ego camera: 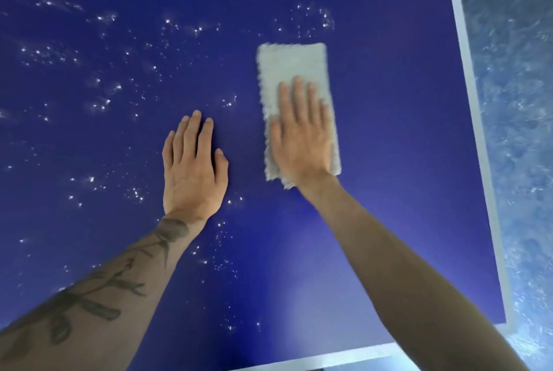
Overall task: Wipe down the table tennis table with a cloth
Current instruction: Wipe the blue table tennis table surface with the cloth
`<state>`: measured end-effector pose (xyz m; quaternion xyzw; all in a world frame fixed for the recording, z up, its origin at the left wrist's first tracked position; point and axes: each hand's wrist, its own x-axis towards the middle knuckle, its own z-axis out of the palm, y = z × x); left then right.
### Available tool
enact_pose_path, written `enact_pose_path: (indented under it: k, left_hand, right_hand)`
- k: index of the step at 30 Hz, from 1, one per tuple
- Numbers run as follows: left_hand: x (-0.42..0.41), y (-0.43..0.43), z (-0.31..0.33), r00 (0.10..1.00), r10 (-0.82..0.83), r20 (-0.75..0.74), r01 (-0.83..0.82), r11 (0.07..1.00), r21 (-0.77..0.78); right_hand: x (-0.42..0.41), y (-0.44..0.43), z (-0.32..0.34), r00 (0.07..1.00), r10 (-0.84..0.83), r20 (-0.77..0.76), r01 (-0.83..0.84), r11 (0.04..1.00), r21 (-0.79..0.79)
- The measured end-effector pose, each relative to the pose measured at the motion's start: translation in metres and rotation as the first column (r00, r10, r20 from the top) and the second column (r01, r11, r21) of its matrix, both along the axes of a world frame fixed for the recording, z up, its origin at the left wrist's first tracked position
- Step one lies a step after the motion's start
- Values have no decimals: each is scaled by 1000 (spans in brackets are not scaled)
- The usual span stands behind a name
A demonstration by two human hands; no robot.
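The blue table tennis table (389, 101) fills the view, with shiny droplets scattered over its left and middle parts. A folded pale grey cloth (291, 68) lies flat on it, right of centre. My right hand (302, 134) presses flat on the cloth's near half, fingers straight. My left hand (193, 164) rests flat on the bare blue surface just left of the cloth, fingers together, touching only the table.
The table's white edge line (469, 77) runs down the right side and meets the near edge line (344, 358) at the bottom right corner. Beyond the right edge is a mottled grey-blue floor (514, 101).
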<state>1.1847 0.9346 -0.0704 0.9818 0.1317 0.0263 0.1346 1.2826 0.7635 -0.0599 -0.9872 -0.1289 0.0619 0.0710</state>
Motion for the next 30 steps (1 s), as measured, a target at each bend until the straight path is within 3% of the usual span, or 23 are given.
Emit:
enact_pose_path:
  k: [2, 4, 8, 11, 14, 17, 19, 23, 25, 28, 30]
  left_hand:
    - [0, 0, 0, 1000, -5, 2, 5, 1000, -1]
    - [1, 1, 0, 1000, 3, -8, -3, 1000, -13]
    - [2, 2, 1, 1000, 10, -10, -10, 1000, -14]
    - [2, 1, 1, 1000, 0, -6, 0, 1000, -5]
    - [1, 1, 1, 1000, -2, -11, 3, 1000, 7]
    - [2, 2, -1, 1000, -1, -12, 1, 1000, -5]
    - [2, 2, -2, 1000, 5, -3, -5, 1000, -8]
    - [1, 3, -4, 1000, 3, 13, -3, 1000, 2]
    - [1, 3, -5, 1000, 1, 20, -1, 1000, 6]
    - [2, 3, -5, 1000, 0, 20, 0, 1000, 12]
    - [2, 2, -3, 1000, 2, 3, -2, 1000, 9]
  right_hand:
    - [-24, 3, -3, 977, 215, 0, -215, 976, -13]
    - [-27, -21, -4, 964, 266, -7, -266, 964, -3]
    - [27, -57, -1, 1000, 0, -11, 0, 999, -33]
    - [53, -23, 1, 986, -164, 1, 164, 986, -15]
    - [28, 13, 2, 999, 43, -6, -43, 999, -17]
    - [9, -8, -1, 958, 286, -6, -287, 958, -28]
    - [27, -36, -1, 975, 220, -14, -220, 975, -42]
    - [92, -36, 2, 990, -140, -4, 140, 990, -16]
    - [104, -6, 2, 984, -177, -9, 177, 984, 8]
    - [71, 30, 1, 995, 101, -15, -101, 995, -10]
    - [43, 20, 1, 947, 320, -16, -321, 946, -40]
